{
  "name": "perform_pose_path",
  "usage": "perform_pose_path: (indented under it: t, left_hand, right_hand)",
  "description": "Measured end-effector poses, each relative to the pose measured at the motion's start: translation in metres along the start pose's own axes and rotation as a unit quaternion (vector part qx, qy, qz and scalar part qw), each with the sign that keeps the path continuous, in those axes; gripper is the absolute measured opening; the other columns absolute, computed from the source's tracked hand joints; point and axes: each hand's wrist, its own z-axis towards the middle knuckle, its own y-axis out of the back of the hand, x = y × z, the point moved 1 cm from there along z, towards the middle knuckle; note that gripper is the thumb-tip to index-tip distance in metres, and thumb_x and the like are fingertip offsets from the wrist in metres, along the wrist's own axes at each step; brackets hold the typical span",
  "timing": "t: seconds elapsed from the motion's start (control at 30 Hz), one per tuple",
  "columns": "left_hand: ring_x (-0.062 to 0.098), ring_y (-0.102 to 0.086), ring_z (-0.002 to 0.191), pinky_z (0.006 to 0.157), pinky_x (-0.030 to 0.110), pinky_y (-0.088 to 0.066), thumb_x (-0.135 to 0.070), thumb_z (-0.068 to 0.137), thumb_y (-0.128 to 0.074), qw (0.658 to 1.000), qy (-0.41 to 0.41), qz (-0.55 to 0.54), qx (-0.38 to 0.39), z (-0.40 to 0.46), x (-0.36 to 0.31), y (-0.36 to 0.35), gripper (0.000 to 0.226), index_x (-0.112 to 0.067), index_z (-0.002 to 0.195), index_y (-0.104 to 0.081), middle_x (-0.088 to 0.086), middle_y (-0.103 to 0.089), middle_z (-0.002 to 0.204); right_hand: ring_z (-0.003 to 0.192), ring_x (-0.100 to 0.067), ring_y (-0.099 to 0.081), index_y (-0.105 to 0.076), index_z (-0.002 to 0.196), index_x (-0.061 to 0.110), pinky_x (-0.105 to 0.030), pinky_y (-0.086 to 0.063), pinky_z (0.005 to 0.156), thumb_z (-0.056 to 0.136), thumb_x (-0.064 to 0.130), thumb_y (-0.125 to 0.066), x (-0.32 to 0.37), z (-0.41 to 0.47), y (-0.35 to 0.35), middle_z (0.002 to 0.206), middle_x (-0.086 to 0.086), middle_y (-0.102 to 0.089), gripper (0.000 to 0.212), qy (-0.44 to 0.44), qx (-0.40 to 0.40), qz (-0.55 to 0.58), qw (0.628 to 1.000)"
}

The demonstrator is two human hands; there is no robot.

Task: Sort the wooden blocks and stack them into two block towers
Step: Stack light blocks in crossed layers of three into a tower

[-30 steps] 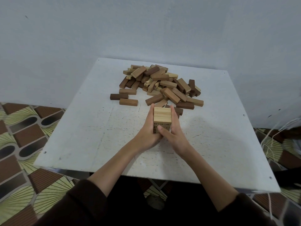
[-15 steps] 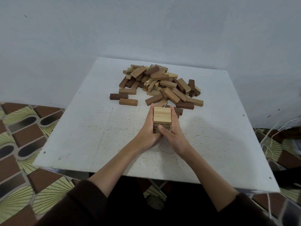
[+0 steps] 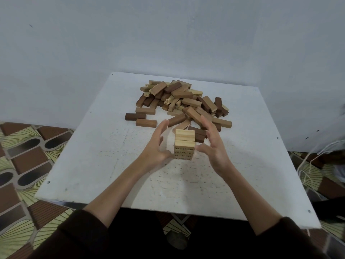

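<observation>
A short tower of light wooden blocks (image 3: 184, 143) stands near the middle of the white table (image 3: 104, 165). My left hand (image 3: 155, 146) hovers just left of it and my right hand (image 3: 212, 146) just right of it. Both hands have relaxed, spread fingers and hold nothing; a small gap shows between each hand and the tower. Behind the tower lies a loose pile of light and dark wooden blocks (image 3: 184, 101).
Three single brown blocks (image 3: 143, 116) lie left of the pile. A grey wall rises behind the table. Patterned floor tiles (image 3: 24, 156) show on the left, white cords (image 3: 309, 165) on the right past the table edge.
Both hands were pressed flat against the tower's sides; now they have drawn apart from it, fingers spread. The tower stands unchanged.
</observation>
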Motion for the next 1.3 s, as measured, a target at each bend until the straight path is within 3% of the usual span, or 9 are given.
perform_pose_path:
  t: [0.1, 0.2, 0.33, 0.47, 0.7, 1.0, 1.13, 1.23, 1.3]
  left_hand:
    - [0.004, -0.017, 0.142, 0.118, 0.030, -0.018, -0.026, 0.070, -0.073, 0.999, -0.015, 0.029, 0.035, 0.001, -0.006, 0.001, 0.099, -0.021, 0.150, -0.015, -0.009, -0.018, 0.156]
    - [-0.002, -0.022, 0.139, 0.116, 0.028, -0.020, -0.044, 0.068, -0.077, 0.997, -0.030, 0.057, 0.047, 0.004, -0.008, -0.001, 0.107, -0.021, 0.151, -0.014, -0.012, -0.025, 0.154]
    - [-0.013, -0.027, 0.131, 0.112, 0.023, -0.021, -0.034, 0.070, -0.077, 0.997, -0.039, 0.061, 0.034, 0.011, -0.010, 0.000, 0.099, -0.023, 0.149, -0.018, -0.016, -0.035, 0.145]
    - [-0.009, -0.032, 0.131, 0.112, 0.022, -0.023, -0.026, 0.073, -0.077, 0.997, -0.046, 0.057, 0.029, 0.015, -0.010, 0.002, 0.092, -0.021, 0.147, -0.023, -0.018, -0.043, 0.136]
    - [0.000, -0.037, 0.131, 0.113, 0.025, -0.026, -0.035, 0.072, -0.078, 0.997, -0.051, 0.050, 0.033, 0.015, -0.008, 0.002, 0.093, -0.023, 0.147, -0.026, -0.008, -0.049, 0.134]
    - [0.001, -0.038, 0.131, 0.112, 0.025, -0.028, -0.035, 0.071, -0.075, 0.997, -0.054, 0.038, 0.030, 0.015, -0.008, 0.001, 0.092, -0.023, 0.148, -0.026, -0.007, -0.049, 0.135]
    - [-0.002, -0.038, 0.130, 0.111, 0.021, -0.028, -0.037, 0.070, -0.076, 0.997, -0.054, 0.037, 0.034, 0.015, -0.007, 0.001, 0.093, -0.025, 0.147, -0.025, -0.011, -0.049, 0.134]
    - [-0.006, -0.034, 0.132, 0.108, 0.011, -0.027, -0.052, 0.065, -0.075, 0.997, -0.059, 0.031, 0.037, 0.014, -0.009, 0.002, 0.100, -0.026, 0.146, -0.022, -0.016, -0.045, 0.138]
    - [-0.006, -0.034, 0.132, 0.109, 0.013, -0.028, -0.052, 0.068, -0.071, 0.997, -0.063, 0.008, 0.040, 0.013, -0.012, 0.005, 0.095, -0.027, 0.146, -0.022, -0.016, -0.043, 0.140]
  right_hand:
    - [0.136, -0.009, -0.031, -0.025, 0.148, 0.021, -0.034, -0.027, 0.113, 0.062, 0.045, -0.061, -0.001, 0.003, 0.004, 0.150, 0.004, -0.031, 0.096, -0.001, 0.056, -0.047, 0.997]
    - [0.127, -0.008, -0.041, -0.026, 0.146, 0.017, -0.031, -0.038, 0.108, 0.060, 0.042, -0.070, -0.001, 0.004, 0.002, 0.141, -0.002, -0.037, 0.100, -0.010, 0.086, -0.049, 0.995]
    - [0.127, -0.014, -0.044, -0.028, 0.145, 0.013, -0.038, -0.040, 0.107, 0.068, 0.039, -0.072, -0.001, 0.007, 0.002, 0.136, -0.004, -0.043, 0.092, 0.018, 0.073, -0.077, 0.994]
    - [0.127, -0.018, -0.045, -0.030, 0.144, 0.019, -0.047, -0.042, 0.103, 0.072, 0.032, -0.072, 0.000, 0.009, 0.002, 0.134, -0.002, -0.047, 0.085, 0.037, 0.063, -0.096, 0.993]
    - [0.117, -0.012, -0.053, -0.032, 0.144, 0.013, -0.031, -0.047, 0.100, 0.078, 0.008, -0.074, -0.003, 0.009, 0.002, 0.121, 0.000, -0.053, 0.079, 0.042, 0.068, -0.099, 0.992]
    - [0.116, -0.013, -0.054, -0.031, 0.144, 0.017, -0.031, -0.047, 0.100, 0.077, 0.004, -0.075, 0.001, 0.010, 0.003, 0.120, 0.000, -0.053, 0.081, 0.041, 0.078, -0.095, 0.992]
    - [0.117, -0.015, -0.053, -0.028, 0.145, 0.013, -0.030, -0.046, 0.102, 0.074, 0.008, -0.078, 0.000, 0.011, 0.003, 0.122, -0.002, -0.051, 0.086, 0.040, 0.093, -0.084, 0.991]
    - [0.124, -0.013, -0.048, -0.024, 0.147, 0.012, -0.023, -0.043, 0.101, 0.069, 0.028, -0.080, 0.001, 0.010, 0.006, 0.132, -0.005, -0.046, 0.098, 0.044, 0.111, -0.049, 0.992]
    - [0.126, -0.006, -0.044, -0.024, 0.147, 0.020, -0.014, -0.041, 0.097, 0.066, 0.040, -0.076, 0.006, 0.012, 0.011, 0.137, -0.002, -0.042, 0.098, 0.040, 0.114, -0.026, 0.992]
